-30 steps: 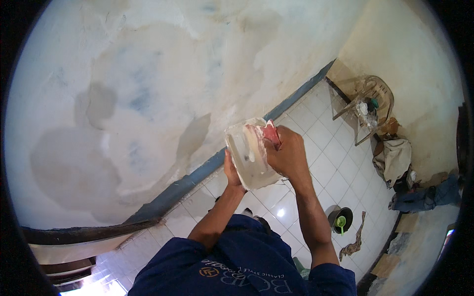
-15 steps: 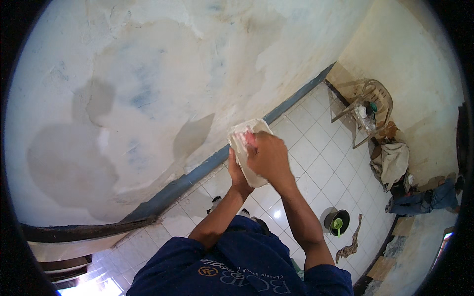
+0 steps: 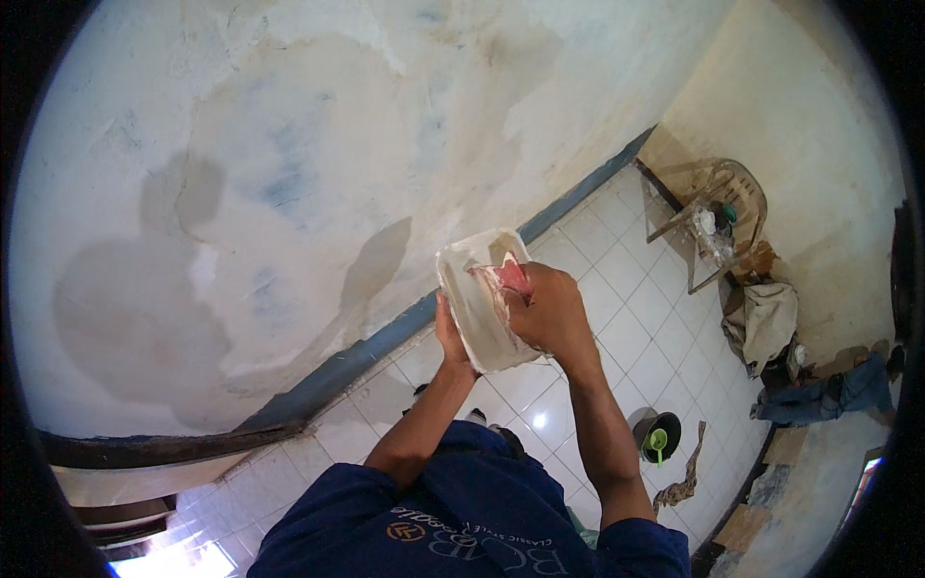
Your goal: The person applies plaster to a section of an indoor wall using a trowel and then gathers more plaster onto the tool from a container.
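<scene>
1. The scene is evenly and fairly brightly lit by soft daylight. No hard shadows fall on the patched wall (image 3: 318, 193).
2. The brightest spot is blown out at the lower left edge, perhaps an opening letting light in.
3. A small glare spot sits on the white floor tiles (image 3: 540, 420), just beside the person's right forearm.
4. Fisheye distortion is strong: the blue skirting strip (image 3: 385, 337) bows, and a black vignette rings the frame.
5. The centre is reasonably sharp. The plastic chair (image 3: 718, 217) and the clutter at the right rim are soft and smeared.
</scene>
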